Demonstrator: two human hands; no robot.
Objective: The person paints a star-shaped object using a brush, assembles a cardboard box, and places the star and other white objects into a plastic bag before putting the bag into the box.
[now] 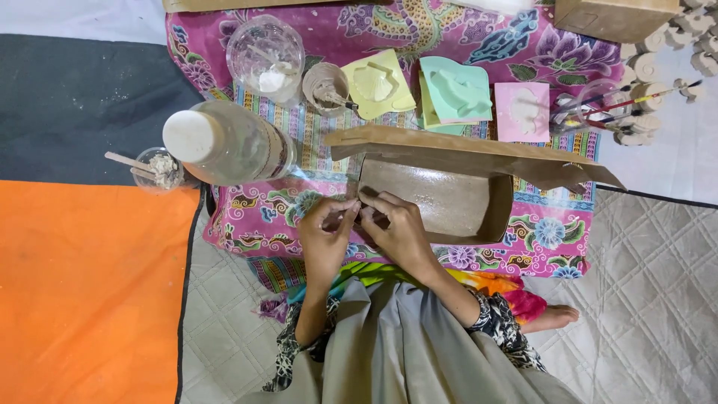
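Note:
My left hand [326, 228] and my right hand [395, 228] meet over the near left corner of an open brown cardboard box [449, 202]. Both pinch a small brownish piece [357, 215] between their fingertips; its exact shape is hidden by the fingers. The box lies on a pink flowered cloth [262, 217], its lid flap [464, 150] folded open toward the far side. My lap, in grey fabric, fills the bottom of the view.
A clear plastic bottle with a white cap [224, 142] lies left of the box. Behind it are a clear cup [265, 56], a small brown cup [325, 86], yellow, green and pink moulds [456, 90], and brushes in a glass [598, 108]. A small cup with a stick [157, 168] sits far left.

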